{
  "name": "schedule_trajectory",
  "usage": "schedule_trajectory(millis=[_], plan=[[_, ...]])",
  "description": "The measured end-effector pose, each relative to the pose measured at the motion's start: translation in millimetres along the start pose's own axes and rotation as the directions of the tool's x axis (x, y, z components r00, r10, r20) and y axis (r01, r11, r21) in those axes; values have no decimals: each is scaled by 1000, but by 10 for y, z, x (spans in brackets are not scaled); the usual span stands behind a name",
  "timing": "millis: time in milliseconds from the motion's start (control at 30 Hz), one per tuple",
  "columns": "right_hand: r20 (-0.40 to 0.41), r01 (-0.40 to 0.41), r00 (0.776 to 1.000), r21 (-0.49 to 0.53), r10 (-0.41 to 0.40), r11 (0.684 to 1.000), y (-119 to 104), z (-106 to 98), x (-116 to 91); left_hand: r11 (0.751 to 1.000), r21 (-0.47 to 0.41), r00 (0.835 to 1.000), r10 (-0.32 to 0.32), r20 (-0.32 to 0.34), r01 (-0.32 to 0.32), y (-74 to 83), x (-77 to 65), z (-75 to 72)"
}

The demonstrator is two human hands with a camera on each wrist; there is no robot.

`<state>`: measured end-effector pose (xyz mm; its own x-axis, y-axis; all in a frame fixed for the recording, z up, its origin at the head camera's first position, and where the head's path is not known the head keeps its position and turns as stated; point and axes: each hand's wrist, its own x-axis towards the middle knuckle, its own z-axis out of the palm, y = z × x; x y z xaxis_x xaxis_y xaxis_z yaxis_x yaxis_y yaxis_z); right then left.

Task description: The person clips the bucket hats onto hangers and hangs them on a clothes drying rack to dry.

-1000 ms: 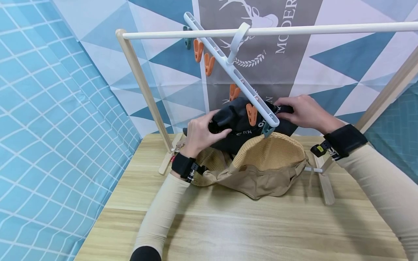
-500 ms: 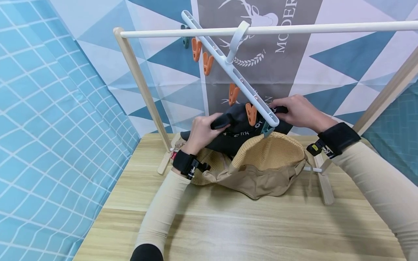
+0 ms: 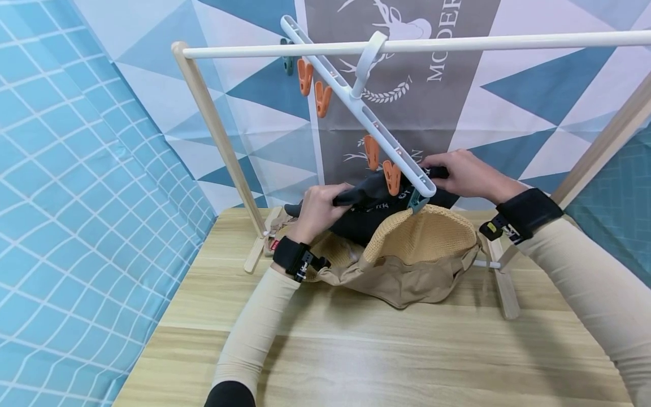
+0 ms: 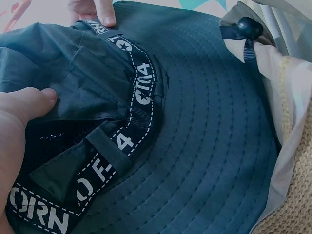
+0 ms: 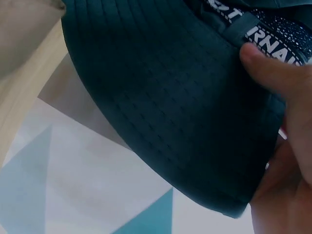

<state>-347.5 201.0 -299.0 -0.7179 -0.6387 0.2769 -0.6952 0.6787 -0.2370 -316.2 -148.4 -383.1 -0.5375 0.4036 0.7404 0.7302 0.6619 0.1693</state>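
Observation:
A dark bucket hat [image 4: 209, 107] with a stitched brim and a white-lettered band is held up between my hands, below the hanger in the head view. My left hand [image 3: 319, 210] grips its left side; the thumb [image 4: 36, 102] lies over the crown in the left wrist view. My right hand [image 3: 465, 175] pinches the opposite side, thumb beside the band. In front of it, a tan hat [image 3: 407, 277] with a woven straw-coloured part hangs from a green clip [image 3: 417, 200] at the hanger's near end and touches the table. The left fingertips are partly hidden.
A pale blue hanger [image 3: 351, 99] hooks over the white rail [image 3: 508, 43]. Several clips hang along it, including an orange clip [image 3: 392, 177] near the dark hat. Wooden posts [image 3: 213, 121] support the rail. A wooden table [image 3: 356, 350] lies below, with a patterned backdrop behind.
The dark hat has dropped slightly and its crown looks flatter. My left hand has moved slightly right and down; my right hand slightly left. One orange clip has shifted right against the hanger.

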Motion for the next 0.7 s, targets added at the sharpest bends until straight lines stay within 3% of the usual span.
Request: schedule_trajectory(millis=[167, 300, 400, 533, 700], plan=[[92, -79, 993, 129, 68, 988, -3, -117, 45, 1000, -9, 1000, -3, -4, 3, -10, 1, 10], [92, -88, 993, 247, 67, 965, 26, -241, 78, 1000, -17, 1000, -8, 4, 8, 0, -3, 9], [33, -87, 996, 363, 81, 928, 45, -314, 113, 1000, -23, 1000, -15, 7, 15, 8, -9, 4], [-68, -33, 994, 530, 81, 847, 55, -360, 153, 999, -26, 1000, -22, 7, 22, 13, -14, -3], [-191, 49, 978, 617, 89, 785, 35, -381, 196, 999, -24, 1000, -23, 13, 23, 18, -14, -12]])
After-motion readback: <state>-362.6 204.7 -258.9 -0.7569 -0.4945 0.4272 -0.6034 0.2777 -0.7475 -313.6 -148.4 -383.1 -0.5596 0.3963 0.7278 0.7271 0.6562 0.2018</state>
